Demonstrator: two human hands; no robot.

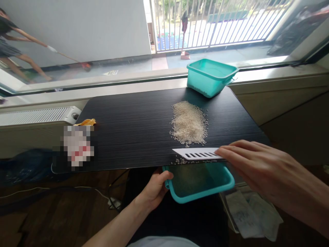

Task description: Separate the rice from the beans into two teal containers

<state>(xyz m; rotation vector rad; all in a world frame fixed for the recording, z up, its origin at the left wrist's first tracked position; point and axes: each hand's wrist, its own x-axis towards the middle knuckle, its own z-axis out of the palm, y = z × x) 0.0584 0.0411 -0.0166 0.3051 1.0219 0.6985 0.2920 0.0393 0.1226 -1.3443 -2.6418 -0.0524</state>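
A white slotted spatula (200, 153) lies low along the near edge of the black table (128, 127), and my right hand (254, 164) is closed on its right end. Just beyond its blade spreads a pile of white rice (189, 123), with loose grains around it and a few on the near side of the blade. Below the table edge, my left hand (158, 187) grips the left rim of a turquoise plastic container (203, 195). Its inside is in shadow, so I cannot make out clearly what lies in it.
A second turquoise container (213, 73) stands at the table's far right corner, with some pale grains near its bottom. A blurred-out packet (78, 145) lies at the left end. Beyond are a radiator (38, 116), a window and a person (15, 41) holding a long-handled tool.
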